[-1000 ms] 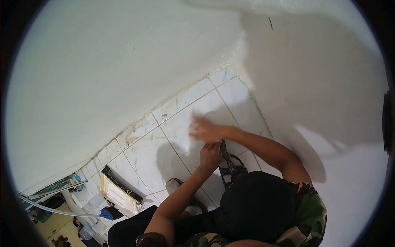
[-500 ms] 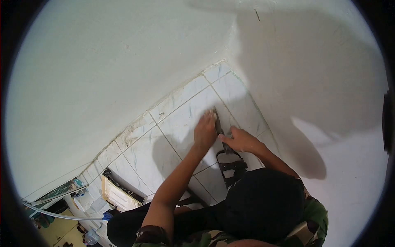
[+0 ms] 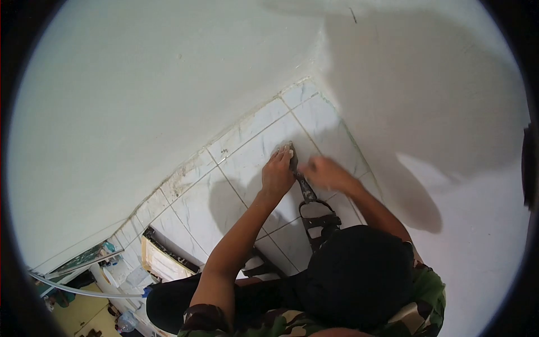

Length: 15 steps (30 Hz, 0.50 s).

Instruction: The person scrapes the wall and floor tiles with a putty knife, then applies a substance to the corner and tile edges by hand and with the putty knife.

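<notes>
My left hand [image 3: 279,173] is closed at the blade end of a dark-handled putty knife [image 3: 306,190], low over the white tiles. Pale, putty-like stuff shows at its fingertips; the blade is partly hidden by the fingers. The knife's handle slants down toward a dark sandal [image 3: 319,220]. Just right of the handle is my right hand [image 3: 328,173], curled and smeared by motion, seemingly off the handle. What it holds, if anything, I cannot make out.
White floor tiles [image 3: 193,210] run into a corner between two pale walls [image 3: 140,84], with crumbly dirt along the left edge. At lower left stand an open box-like tray [image 3: 163,259], a curved grey hose [image 3: 84,292] and a clear bottle [image 3: 126,321]. A black cap [image 3: 362,278] blocks part of the view.
My right hand has come away from the knife's handle and blurs up and right. My left hand stays at the blade end, barely shifted. More of the handle shows.
</notes>
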{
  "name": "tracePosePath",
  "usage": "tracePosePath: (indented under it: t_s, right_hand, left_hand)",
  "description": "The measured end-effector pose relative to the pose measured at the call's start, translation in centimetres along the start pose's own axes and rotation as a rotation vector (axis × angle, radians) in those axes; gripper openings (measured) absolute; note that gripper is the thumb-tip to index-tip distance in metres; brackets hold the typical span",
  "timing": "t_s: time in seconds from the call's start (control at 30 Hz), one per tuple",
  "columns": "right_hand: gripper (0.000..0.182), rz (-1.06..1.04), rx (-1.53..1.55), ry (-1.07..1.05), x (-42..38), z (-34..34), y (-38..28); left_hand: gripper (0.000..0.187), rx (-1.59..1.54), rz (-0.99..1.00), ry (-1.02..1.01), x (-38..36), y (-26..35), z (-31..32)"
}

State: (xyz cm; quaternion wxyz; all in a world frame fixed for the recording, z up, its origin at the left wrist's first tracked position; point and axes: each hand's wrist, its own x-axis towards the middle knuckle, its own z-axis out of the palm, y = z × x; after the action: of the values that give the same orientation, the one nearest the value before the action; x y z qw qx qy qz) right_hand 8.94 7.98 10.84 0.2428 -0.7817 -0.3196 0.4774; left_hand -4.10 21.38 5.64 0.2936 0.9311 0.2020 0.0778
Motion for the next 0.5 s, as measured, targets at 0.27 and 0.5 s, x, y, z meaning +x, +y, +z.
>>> tracePosePath:
  t_s: [0.27,0.5]
  right_hand:
    - [0.079,-0.320,-0.590,0.646,13.3,0.9,2.8]
    - [0.078,-0.790,0.816,-0.320,11.2,21.9,2.9]
  left_hand:
    - [0.035,-0.263,0.257,0.136,-8.0,2.8,-2.8]
    - [0.040,-0.283,0.185,0.383,-6.7,1.8,-9.1]
